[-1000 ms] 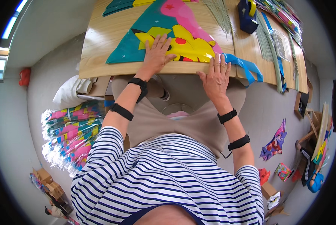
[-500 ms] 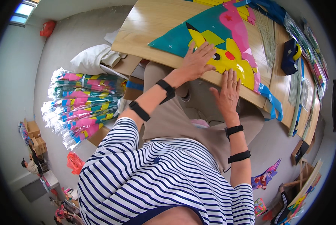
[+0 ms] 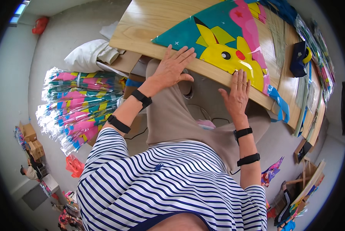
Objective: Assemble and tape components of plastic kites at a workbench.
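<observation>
A triangular plastic kite sheet (image 3: 180, 32), teal and pink with a yellow cartoon figure, lies flat on the wooden table (image 3: 141, 23), its long side along the near edge. My left hand (image 3: 171, 70) is open, fingers spread, its fingertips at the sheet's near edge on the left. My right hand (image 3: 237, 96) is open too, palm down, its fingertips at the near edge under the yellow figure. Neither hand holds anything. A blue strip (image 3: 282, 107) hangs over the table edge at the sheet's right corner.
Thin rods (image 3: 277, 42) lie right of the sheet, beside a dark blue tape dispenser (image 3: 297, 59) with yellow tape. Bundles of folded, colourful plastic sheets (image 3: 84, 102) sit at my left, near white cloth (image 3: 85, 56). An orange-red plastic bag (image 3: 75, 166) lies on the floor.
My left hand has slid left along the near edge, off the yellow figure to the teal part. The right hand has drawn slightly back toward me.
</observation>
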The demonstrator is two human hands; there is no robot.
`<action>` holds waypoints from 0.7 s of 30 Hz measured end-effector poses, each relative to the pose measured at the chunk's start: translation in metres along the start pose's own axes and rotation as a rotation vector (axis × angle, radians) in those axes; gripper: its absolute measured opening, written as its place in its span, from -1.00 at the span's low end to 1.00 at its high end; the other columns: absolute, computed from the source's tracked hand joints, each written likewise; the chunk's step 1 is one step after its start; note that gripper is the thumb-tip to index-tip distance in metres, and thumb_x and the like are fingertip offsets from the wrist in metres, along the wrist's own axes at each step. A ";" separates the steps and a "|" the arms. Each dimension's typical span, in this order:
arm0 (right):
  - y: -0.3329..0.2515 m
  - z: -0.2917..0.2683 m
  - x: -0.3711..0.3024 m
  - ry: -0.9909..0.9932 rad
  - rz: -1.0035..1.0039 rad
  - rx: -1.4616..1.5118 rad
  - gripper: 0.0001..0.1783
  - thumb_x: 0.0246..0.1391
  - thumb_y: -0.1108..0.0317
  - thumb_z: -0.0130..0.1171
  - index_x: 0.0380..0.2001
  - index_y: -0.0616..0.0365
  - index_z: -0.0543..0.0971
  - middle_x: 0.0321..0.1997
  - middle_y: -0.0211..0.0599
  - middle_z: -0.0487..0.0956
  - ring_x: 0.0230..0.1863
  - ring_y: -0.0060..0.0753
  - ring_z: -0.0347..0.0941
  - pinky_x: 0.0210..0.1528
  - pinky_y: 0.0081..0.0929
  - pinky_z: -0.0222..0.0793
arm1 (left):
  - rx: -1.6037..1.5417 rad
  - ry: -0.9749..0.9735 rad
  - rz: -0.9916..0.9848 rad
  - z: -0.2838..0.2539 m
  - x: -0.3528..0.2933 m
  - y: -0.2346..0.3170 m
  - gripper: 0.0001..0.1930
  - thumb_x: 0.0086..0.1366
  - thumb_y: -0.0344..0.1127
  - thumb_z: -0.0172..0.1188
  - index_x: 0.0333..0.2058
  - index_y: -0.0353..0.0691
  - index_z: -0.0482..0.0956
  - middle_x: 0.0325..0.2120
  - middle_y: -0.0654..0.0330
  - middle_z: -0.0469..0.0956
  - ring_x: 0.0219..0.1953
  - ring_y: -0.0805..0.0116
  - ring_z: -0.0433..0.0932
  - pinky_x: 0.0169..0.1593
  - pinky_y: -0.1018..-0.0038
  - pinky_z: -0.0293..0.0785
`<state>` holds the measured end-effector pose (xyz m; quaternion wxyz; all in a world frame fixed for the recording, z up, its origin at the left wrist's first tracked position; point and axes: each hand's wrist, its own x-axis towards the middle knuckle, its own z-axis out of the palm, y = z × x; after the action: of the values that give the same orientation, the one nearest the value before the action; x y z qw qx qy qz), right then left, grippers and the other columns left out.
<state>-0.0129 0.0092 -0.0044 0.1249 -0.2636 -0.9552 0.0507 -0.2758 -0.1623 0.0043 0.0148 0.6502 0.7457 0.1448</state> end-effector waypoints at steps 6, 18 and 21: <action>-0.001 -0.004 0.000 0.021 -0.012 -0.041 0.04 -0.03 0.06 0.42 0.41 0.30 0.18 0.53 0.05 0.16 0.58 0.03 -0.05 0.55 0.05 -0.16 | 0.002 -0.057 -0.002 -0.014 -0.010 -0.024 -0.10 0.25 0.36 0.02 0.45 -0.01 0.14 0.47 0.31 0.10 0.51 0.25 0.01 0.50 -0.18 -0.31; 0.006 -0.001 -0.002 0.016 -0.018 -0.039 0.11 -0.11 0.07 0.46 0.42 0.29 0.16 0.55 0.05 0.12 0.59 0.04 -0.06 0.54 0.07 -0.14 | -0.028 -0.001 -0.138 -0.034 -0.038 -0.064 -0.12 0.25 0.31 0.10 0.43 -0.02 0.18 0.44 0.24 0.18 0.49 0.16 0.09 0.48 -0.17 -0.23; 0.008 -0.002 -0.002 0.023 -0.009 -0.010 0.11 -0.12 0.07 0.47 0.42 0.30 0.17 0.54 0.06 0.13 0.58 0.06 -0.05 0.55 0.07 -0.16 | -0.023 0.017 -0.130 -0.034 -0.032 -0.064 -0.14 0.26 0.30 0.10 0.40 -0.07 0.23 0.43 0.20 0.22 0.48 0.15 0.12 0.48 -0.16 -0.24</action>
<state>-0.0071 0.0151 -0.0042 0.1347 -0.2605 -0.9551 0.0424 -0.3393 -0.2072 0.0164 0.0254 0.5991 0.7846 0.1574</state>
